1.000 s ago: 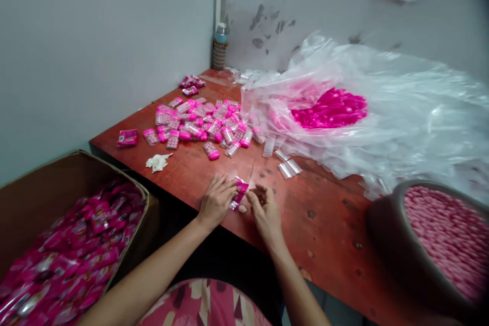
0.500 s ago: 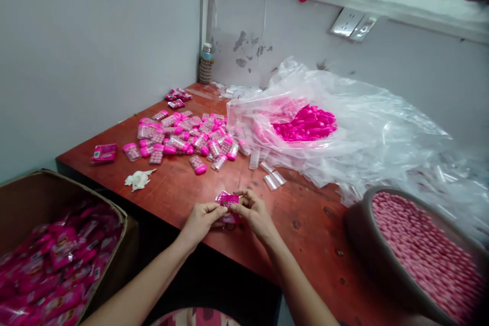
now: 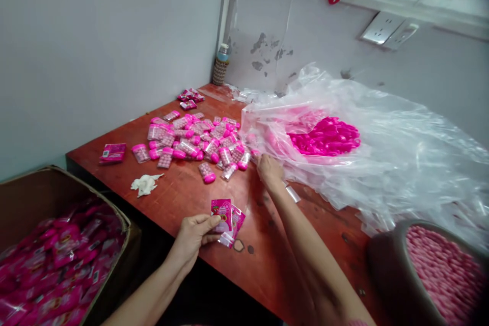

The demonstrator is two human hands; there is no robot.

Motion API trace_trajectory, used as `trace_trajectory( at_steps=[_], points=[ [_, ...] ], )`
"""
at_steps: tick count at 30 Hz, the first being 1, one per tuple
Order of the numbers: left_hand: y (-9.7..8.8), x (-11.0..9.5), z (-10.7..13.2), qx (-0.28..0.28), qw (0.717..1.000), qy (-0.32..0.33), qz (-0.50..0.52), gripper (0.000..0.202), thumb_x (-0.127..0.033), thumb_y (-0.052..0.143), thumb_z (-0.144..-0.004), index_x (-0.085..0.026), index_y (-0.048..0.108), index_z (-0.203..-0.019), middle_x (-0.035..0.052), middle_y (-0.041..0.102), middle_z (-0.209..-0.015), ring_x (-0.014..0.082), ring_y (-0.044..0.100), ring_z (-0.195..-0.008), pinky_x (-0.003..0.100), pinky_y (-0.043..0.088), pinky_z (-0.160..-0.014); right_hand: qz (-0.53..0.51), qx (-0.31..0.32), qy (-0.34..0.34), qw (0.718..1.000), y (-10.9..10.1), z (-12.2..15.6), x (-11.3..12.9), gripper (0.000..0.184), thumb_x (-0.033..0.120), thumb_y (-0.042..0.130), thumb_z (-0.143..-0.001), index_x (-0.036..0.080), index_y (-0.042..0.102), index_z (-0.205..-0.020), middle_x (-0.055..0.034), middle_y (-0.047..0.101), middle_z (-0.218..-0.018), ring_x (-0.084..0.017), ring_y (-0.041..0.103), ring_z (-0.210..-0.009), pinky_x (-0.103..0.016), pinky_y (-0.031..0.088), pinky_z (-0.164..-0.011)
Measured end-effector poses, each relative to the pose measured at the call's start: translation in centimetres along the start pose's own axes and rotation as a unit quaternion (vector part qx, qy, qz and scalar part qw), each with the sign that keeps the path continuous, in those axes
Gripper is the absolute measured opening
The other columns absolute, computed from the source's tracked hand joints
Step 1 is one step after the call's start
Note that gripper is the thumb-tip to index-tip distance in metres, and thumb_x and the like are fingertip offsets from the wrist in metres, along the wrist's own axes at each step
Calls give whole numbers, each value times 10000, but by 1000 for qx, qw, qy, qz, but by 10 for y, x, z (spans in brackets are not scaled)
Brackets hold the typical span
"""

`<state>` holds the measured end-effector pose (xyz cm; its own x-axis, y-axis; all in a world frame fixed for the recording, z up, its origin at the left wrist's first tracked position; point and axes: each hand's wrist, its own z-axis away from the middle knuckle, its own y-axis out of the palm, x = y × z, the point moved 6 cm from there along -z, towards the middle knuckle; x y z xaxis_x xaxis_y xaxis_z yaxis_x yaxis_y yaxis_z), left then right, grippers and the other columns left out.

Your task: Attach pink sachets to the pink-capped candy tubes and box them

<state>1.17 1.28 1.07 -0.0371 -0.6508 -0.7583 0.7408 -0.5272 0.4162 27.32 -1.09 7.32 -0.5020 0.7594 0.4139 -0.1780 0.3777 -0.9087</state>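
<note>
In the head view, the left hand (image 3: 193,232) pinches a pink packet (image 3: 220,211) between thumb and fingers, above the near edge of the red table (image 3: 179,204). That packet's long axis runs away from the person, its far end pointing toward the pile of pink-capped containers (image 3: 191,137). A second packet (image 3: 238,218) fans out from behind it on the right, its far end slanting rightward.

The right hand (image 3: 269,169) reaches across to the right end of the pile, just beside the clear plastic bag (image 3: 397,163); its fingertips are too small to make out, so I cannot tell whether they grip anything. A clear sleeve (image 3: 293,193) lies beside its wrist.

Between packets and pile, a lone container (image 3: 207,173) lies slantwise, capped end toward the person and slightly right. A brown tub (image 3: 399,229) of pink balls (image 3: 443,270) stands at the right, and a cardboard box (image 3: 34,186) of pink packs (image 3: 64,260) at the left, below the table edge
</note>
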Motion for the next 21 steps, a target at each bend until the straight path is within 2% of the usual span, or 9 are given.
trace_trajectory(
  at_steps=[4, 8, 12, 14, 16, 18, 19, 21],
  points=[
    [-6, -2, 3, -16, 998, -19, 53, 167, -231, 713, -618, -84, 635, -598, 56, 638, -603, 107, 589, -524, 180, 499, -494, 18, 6, 9, 1000, 7, -25, -2, 307, 363, 490, -791, 94, 636, -805, -226, 630, -907, -319, 555, -964, -391, 376, -768],
    [-8, -5, 4, -34, 991, -33, 123, 121, -168, 685, -651, -85, 607, -610, 41, 622, -580, 98, 579, -493, 183, 505, -475, -20, 7, -33, 999, 3, -10, -4, 253, 353, 542, -742, 126, 610, -831, -181, 620, -948, -302, 547, -952, -381, 374, -761],
    [-2, -5, 2, -42, 977, -30, 209, 70, -136, 645, -692, -101, 588, -674, 34, 630, -606, 113, 604, -518, 215, 528, -510, -108, 40, -78, 990, 1, 43, -8, 320, 445, 462, -782, 148, 565, -846, -87, 640, -780, -212, 594, -725, -310, 420, -629],
    [3, -5, 1, -40, 970, -30, 239, 72, -135, 643, -696, -109, 576, -693, 32, 634, -612, 123, 613, -525, 231, 536, -522, -199, 80, -79, 973, 3, 78, -10, 365, 496, 427, -791, 156, 542, -859, -51, 637, -712, -170, 582, -598, -272, 422, -536],
    [9, -3, 1, -36, 967, -30, 252, 77, -142, 641, -702, -112, 571, -708, 37, 638, -614, 129, 619, -526, 236, 539, -522, -342, 133, -55, 929, 5, 110, -13, 367, 509, 488, -757, 160, 533, -865, -40, 633, -696, -153, 565, -548, -250, 408, -485],
    [14, -2, 1, -29, 966, -29, 255, 68, -149, 629, -716, -110, 574, -725, 45, 644, -628, 136, 627, -541, 241, 541, -530, -426, 161, -32, 890, 5, 135, -20, 354, 490, 538, -735, 163, 538, -869, -34, 624, -686, -146, 549, -532, -241, 396, -467],
    [17, -1, 2, -26, 966, -29, 254, 62, -152, 620, -725, -108, 577, -733, 49, 648, -638, 142, 632, -557, 244, 543, -536, -428, 161, -27, 889, 4, 145, -25, 344, 484, 536, -740, 166, 546, -873, -27, 616, -671, -143, 540, -524, -240, 392, -464],
    [21, 1, 4, -20, 968, -30, 247, 60, -158, 606, -739, -103, 581, -742, 56, 653, -655, 153, 642, -593, 249, 545, -552, -376, 144, -29, 915, 0, 157, -39, 335, 482, 506, -762, 175, 568, -881, -14, 600, -635, -149, 531, -517, -248, 391, -473]
  ],
)
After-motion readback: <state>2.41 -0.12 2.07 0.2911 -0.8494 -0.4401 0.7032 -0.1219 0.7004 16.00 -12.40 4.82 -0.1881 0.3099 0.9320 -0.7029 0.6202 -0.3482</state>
